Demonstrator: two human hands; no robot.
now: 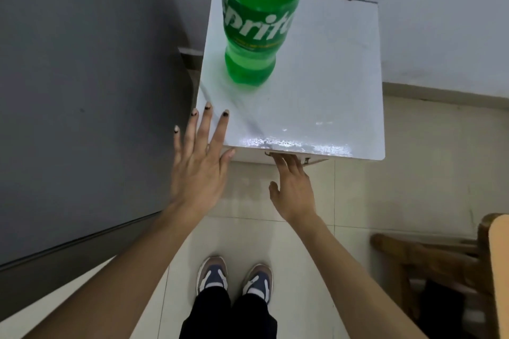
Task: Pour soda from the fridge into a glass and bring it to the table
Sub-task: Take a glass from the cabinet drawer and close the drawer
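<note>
Head view: soda bottle [256, 22] upright on white cabinet [316, 91].
My left hand [197, 170] spread, empty; right hand [293, 190] at front edge, grip unclear.

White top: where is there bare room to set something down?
The white top is bare across its right half and between the green bottle and the front edge. Crowded: the far-left part, under the bottle, and the near-left corner, under the left hand.

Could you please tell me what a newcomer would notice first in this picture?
The big green Sprite bottle stands upright near the back left of the white top. Nearer the camera, the left hand spreads its fingers over the top's front left corner, and the right hand reaches to its front edge.
</note>
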